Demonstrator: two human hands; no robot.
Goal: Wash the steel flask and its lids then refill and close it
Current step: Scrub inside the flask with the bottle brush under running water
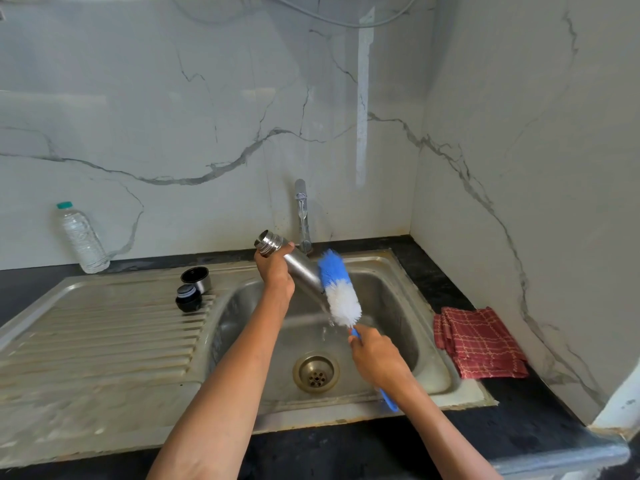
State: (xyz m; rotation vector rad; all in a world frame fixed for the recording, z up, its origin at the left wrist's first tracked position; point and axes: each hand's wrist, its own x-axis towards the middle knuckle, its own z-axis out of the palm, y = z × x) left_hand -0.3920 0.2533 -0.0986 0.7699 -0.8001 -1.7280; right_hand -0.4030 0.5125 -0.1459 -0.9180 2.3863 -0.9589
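Left hand (275,268) grasps the steel flask (298,268) just below its threaded neck, tilted, open mouth up and away, base down over the sink (408,299). Right hand (375,358) is clenched round the blue handle of the bottle brush (337,289), whose bristle head lies against the flask's outer wall, just beyond the right hand.

Risks, as judged:
- Smooth brushed steel, apparently wet, held one-handed; sideways brush pressure could twist it out of the grip into the basin.
- Whether the tap (302,216) is running cannot be told; water shows beneath the brush.
- Two lids (192,289), dark and cylindrical, stand on the ribbed draining board left of the left hand, near the basin edge; a forearm swing could knock them in.

Brush bristles are soft, blue and white, tapering. A folded checked cloth (479,341) lies on the dark bench right of the right hand.
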